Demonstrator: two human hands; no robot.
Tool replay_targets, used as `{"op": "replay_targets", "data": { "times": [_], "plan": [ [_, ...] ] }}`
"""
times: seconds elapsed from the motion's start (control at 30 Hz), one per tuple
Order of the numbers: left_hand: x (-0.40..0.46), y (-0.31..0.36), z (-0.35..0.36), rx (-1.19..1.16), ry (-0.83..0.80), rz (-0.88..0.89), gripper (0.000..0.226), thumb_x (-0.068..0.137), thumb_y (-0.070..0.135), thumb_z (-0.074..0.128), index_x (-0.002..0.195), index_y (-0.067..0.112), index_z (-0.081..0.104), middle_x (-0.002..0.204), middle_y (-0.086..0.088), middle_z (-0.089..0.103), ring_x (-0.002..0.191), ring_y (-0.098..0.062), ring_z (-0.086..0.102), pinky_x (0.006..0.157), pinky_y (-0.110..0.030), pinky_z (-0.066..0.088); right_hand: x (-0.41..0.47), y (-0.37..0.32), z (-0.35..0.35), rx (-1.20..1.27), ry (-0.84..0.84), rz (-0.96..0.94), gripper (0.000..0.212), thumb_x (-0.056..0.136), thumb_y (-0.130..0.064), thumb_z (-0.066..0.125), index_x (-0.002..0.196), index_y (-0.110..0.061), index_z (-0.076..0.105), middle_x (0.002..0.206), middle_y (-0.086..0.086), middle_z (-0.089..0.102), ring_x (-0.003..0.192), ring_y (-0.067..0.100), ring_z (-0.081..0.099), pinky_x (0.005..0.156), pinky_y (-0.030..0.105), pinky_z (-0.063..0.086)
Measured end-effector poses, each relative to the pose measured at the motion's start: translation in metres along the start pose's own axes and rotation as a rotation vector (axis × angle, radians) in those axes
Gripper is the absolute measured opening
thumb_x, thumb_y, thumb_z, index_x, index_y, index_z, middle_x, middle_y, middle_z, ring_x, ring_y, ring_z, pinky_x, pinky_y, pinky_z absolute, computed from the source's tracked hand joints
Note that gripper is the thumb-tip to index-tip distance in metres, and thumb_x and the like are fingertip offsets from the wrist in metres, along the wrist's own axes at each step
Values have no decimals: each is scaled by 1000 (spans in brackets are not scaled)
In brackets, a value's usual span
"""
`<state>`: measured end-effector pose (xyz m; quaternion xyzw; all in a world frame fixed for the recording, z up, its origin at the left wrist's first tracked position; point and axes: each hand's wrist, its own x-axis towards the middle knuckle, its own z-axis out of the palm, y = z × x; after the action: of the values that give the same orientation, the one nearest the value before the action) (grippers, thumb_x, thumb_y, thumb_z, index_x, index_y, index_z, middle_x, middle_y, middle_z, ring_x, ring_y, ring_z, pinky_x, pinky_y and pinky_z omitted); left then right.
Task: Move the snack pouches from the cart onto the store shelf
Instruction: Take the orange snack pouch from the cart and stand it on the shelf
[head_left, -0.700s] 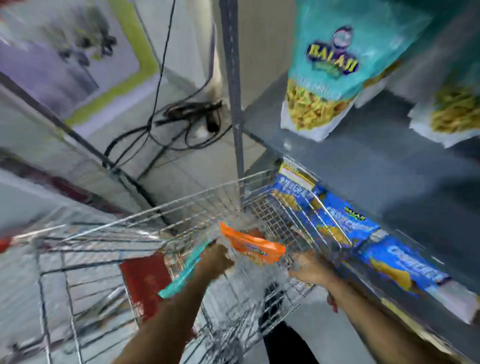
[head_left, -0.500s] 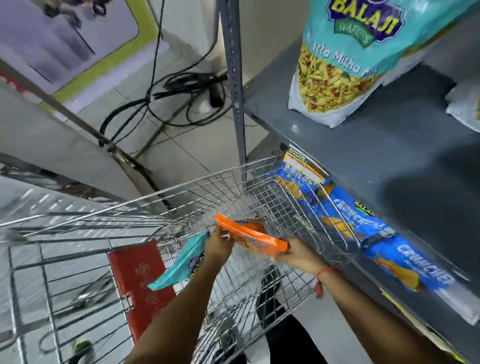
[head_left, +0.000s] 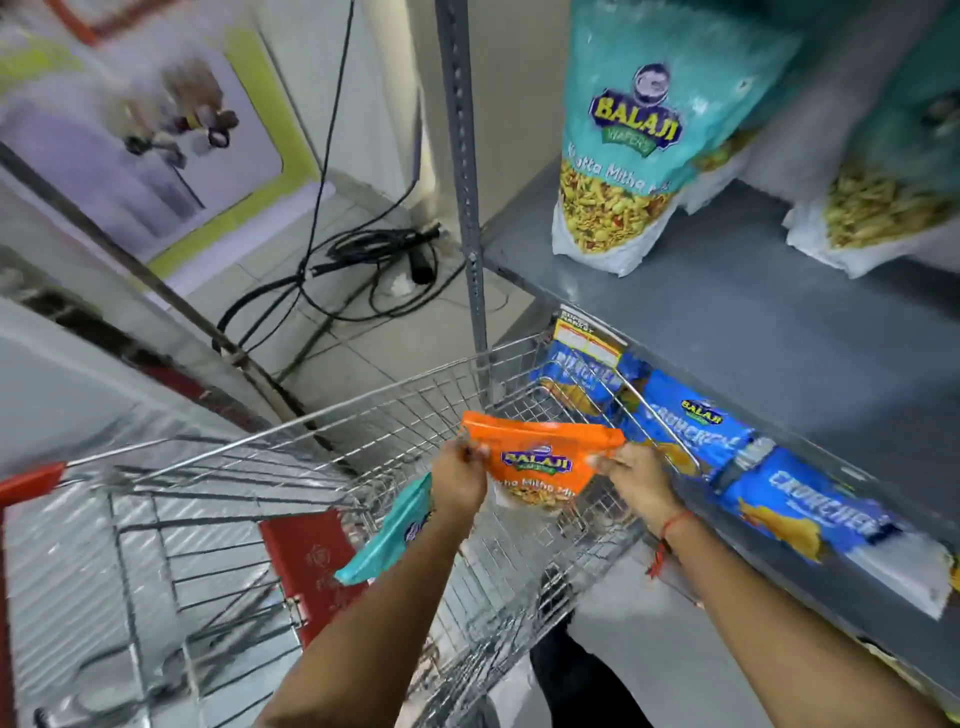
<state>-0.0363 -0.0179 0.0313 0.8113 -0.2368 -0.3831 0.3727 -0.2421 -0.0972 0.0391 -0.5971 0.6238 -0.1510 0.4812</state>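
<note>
Orange pouch (head_left: 540, 457) pinched by left hand (head_left: 460, 480) and right hand (head_left: 636, 480) (above cart (head_left: 363, 426))

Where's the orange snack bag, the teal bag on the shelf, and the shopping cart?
Orange Balaji snack pouch (head_left: 537, 460): head view, on its printed logo.
Tall teal Balaji pouch standing on the grey shelf (head_left: 631, 135): head view, on its front.
Silver wire shopping cart (head_left: 395, 397): head view, on its far rim.

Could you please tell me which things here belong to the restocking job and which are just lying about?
Part of the job:
- orange pouch, held by left hand and right hand
- teal pouch by the left hand
- cart
- grey shelf

Just lying about:
- black cables on the floor
- poster
</note>
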Motion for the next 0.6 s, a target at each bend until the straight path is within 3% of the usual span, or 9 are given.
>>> {"op": "replay_targets", "data": {
  "times": [0.07,0.17,0.33,0.4,0.5,0.6],
  "plan": [
    [-20,22,-16,11,-18,149,35,92,37,51,94,4,63,97,-23,72,92,-37,67,74,-37,46,-24,-17,-13,29,55,-55,32,82,-11,71,55,1,59,57,22,55,58,16,46,60,34,36],
    [-56,63,-44,-2,-44,358,37,95,38,46,98,3,59,101,-24,70,95,-38,65,80,-44,51,-70,-54,-38,13,173,-133,30,86,-17,66,77,12,67,78,32,69,69,26,58,68,44,47],
    [-113,159,-86,-57,-21,691,21,95,23,49,86,6,57,90,-21,70,86,-35,65,73,-40,45,-151,-132,-101,95,413,-374,41,89,-23,60,92,17,59,96,42,64,84,45,62,83,59,46],
    [-139,201,-99,-92,-11,794,18,94,24,52,86,9,59,91,-19,72,87,-33,65,74,-39,46,-185,-162,-130,129,493,-453,26,92,-14,58,94,11,62,102,40,64,84,35,62,82,56,49],
    [-179,265,-116,-153,-17,880,19,89,29,55,85,13,66,92,-14,76,87,-30,69,80,-38,53,-236,-204,-176,184,586,-567,10,92,-13,57,95,-9,66,102,28,71,82,27,64,73,40,53],
    [-218,324,-127,-185,-69,918,23,84,32,56,73,18,69,78,-4,76,78,-24,71,82,-44,58,-278,-238,-222,184,659,-641,20,92,-18,58,104,-5,67,107,21,72,96,30,68,89,47,53]
  ]
}}
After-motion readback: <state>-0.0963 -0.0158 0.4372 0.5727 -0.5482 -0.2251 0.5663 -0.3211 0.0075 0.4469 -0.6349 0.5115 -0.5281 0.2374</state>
